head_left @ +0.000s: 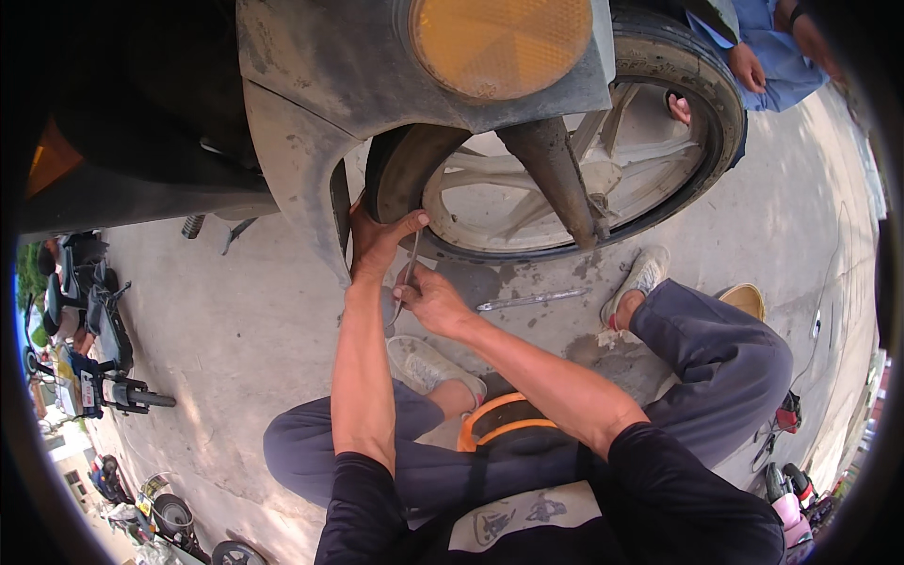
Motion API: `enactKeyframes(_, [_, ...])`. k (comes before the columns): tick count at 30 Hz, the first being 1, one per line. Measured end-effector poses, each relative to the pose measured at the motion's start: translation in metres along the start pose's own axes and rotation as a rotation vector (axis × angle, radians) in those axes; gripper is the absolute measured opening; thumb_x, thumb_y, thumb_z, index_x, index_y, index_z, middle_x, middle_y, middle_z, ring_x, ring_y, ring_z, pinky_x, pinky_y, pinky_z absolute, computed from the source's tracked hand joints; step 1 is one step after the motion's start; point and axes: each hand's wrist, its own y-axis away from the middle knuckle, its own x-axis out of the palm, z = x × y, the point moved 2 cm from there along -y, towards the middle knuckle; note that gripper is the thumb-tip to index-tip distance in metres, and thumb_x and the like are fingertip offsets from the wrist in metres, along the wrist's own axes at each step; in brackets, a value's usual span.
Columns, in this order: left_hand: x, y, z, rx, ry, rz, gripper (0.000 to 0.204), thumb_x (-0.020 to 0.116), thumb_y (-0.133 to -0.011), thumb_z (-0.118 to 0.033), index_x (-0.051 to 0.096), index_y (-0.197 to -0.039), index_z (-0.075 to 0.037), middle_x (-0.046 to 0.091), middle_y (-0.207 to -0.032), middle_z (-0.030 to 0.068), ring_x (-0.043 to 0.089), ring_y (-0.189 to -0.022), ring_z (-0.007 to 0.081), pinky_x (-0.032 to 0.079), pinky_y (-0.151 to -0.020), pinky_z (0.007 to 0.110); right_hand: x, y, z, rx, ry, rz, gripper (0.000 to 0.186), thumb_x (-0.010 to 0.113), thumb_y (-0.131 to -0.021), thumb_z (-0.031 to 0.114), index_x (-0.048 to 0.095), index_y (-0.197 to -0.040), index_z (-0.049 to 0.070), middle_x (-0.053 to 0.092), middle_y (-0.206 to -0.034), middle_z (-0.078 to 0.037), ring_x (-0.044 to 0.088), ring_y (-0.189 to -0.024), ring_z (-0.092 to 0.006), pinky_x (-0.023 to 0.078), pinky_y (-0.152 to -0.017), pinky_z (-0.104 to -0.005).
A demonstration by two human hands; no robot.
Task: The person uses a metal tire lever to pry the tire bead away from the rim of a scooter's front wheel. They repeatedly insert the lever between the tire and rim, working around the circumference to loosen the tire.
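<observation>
A black tyre (400,184) sits on a pale spoked wheel (452,202) under a dusty vehicle body panel (301,141). My left hand (377,243) grips the tyre's near left side, thumb on its edge and the other fingers partly hidden behind it. In my right hand (433,299) is a thin, slightly curved metal tyre lever (413,250), closed in the fingers. Its upper end meets the tyre edge by my left thumb. A second, straight metal lever (532,299) lies on the ground right of my right hand.
A dark strut (551,169) crosses the wheel, below a round amber reflector (499,42). Another person's hand (747,68) is beyond the wheel. An orange-rimmed round object (499,414) lies between my legs; a yellowish bowl (744,301) stands right. Parked motorbikes (99,377) are left.
</observation>
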Motion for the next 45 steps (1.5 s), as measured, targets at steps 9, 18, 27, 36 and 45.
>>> enactKeyframes(9, [0.003,-0.016,0.012,-0.05,0.225,0.063,0.053,0.085,-0.064,-0.013,0.066,-0.112,-0.003,0.07,-0.104,0.0049,0.062,-0.095,0.0158,0.046,-0.09,0.03,-0.04,0.106,-0.086,0.27,0.326,-0.079,0.013,0.049,-0.094,0.008,0.055,-0.106,0.004,0.065,-0.082,-0.015,0.066,-0.082,-0.0338,0.049,-0.074,-0.0424])
enactKeyframes(18, [-0.002,-0.008,-0.003,-0.066,0.146,0.022,0.06,0.087,-0.064,-0.014,0.062,-0.117,0.0,0.068,-0.109,0.0076,0.06,-0.101,0.0161,0.044,-0.095,0.031,-0.2,0.104,-0.018,0.011,1.11,-0.18,0.018,0.05,-0.095,0.014,0.051,-0.112,0.007,0.064,-0.079,-0.023,0.063,-0.078,-0.0427,0.047,-0.067,-0.0516])
enactKeyframes(27, [0.003,0.002,-0.014,-0.014,0.024,0.021,0.064,0.083,-0.066,-0.02,0.06,-0.121,0.003,0.067,-0.114,0.0121,0.059,-0.106,0.0199,0.043,-0.097,0.032,-0.229,0.078,0.006,-0.109,1.57,0.015,0.016,0.051,-0.089,0.013,0.058,-0.103,0.01,0.067,-0.075,-0.016,0.068,-0.075,-0.0322,0.051,-0.065,-0.0452])
enactKeyframes(36, [0.002,-0.003,-0.011,-0.033,0.004,0.009,0.062,0.084,-0.064,-0.019,0.062,-0.118,0.004,0.068,-0.11,0.0108,0.06,-0.101,0.0187,0.044,-0.095,0.031,-0.204,0.082,0.008,-0.169,1.68,0.036,0.022,0.05,-0.087,0.009,0.059,-0.107,0.006,0.069,-0.084,-0.015,0.069,-0.079,-0.0278,0.053,-0.068,-0.0417])
enactKeyframes(45, [0.004,-0.006,-0.006,-0.076,0.03,0.016,0.066,0.088,-0.061,-0.023,0.062,-0.118,0.0,0.068,-0.109,0.0091,0.06,-0.101,0.0188,0.043,-0.095,0.032,-0.148,0.112,-0.091,0.043,0.785,-0.43,0.021,0.048,-0.097,0.019,0.054,-0.111,0.004,0.064,-0.091,-0.027,0.062,-0.086,-0.0462,0.049,-0.075,-0.0525])
